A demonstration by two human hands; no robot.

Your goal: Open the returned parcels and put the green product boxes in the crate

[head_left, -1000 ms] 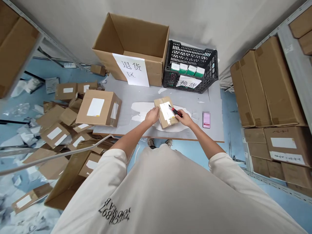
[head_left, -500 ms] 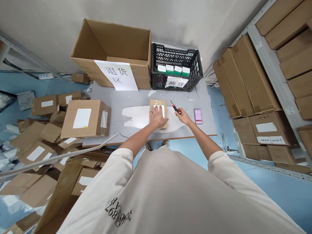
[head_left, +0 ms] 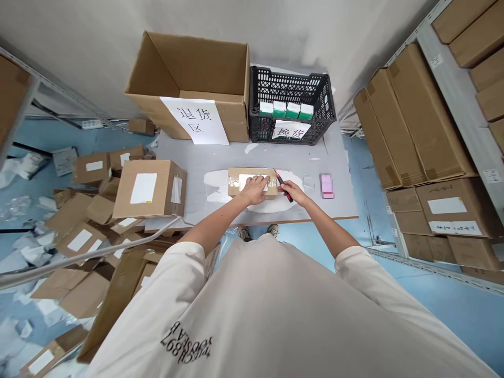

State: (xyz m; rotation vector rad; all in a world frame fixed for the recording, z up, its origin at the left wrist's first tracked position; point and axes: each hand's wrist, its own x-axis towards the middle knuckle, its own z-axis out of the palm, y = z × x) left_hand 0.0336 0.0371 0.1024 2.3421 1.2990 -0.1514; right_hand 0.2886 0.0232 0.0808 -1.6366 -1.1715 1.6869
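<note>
A small taped cardboard box (head_left: 234, 184) with a white label lies crosswise on the table near its front edge. My left hand (head_left: 255, 190) rests on top of it, fingers spread over the label. In my right hand (head_left: 293, 192) is a utility knife (head_left: 284, 189) with a red and black handle, gripped at the box's right end. Its blade points away from me and reaches the box's far right corner; whether it cuts into the tape I cannot tell. A phone (head_left: 326, 186) lies to the right of this hand.
At the back stand a big open carton (head_left: 236, 118) and a black crate (head_left: 293, 94) holding several white-and-green boxes. A larger closed box (head_left: 145, 189) sits at the table's left end. Cartons litter the floor at left; a loaded shelf (head_left: 433, 63) rises at right.
The small box has turned from lengthwise to crosswise under my left hand. My right hand has brought the knife from beside the box to its right end.
</note>
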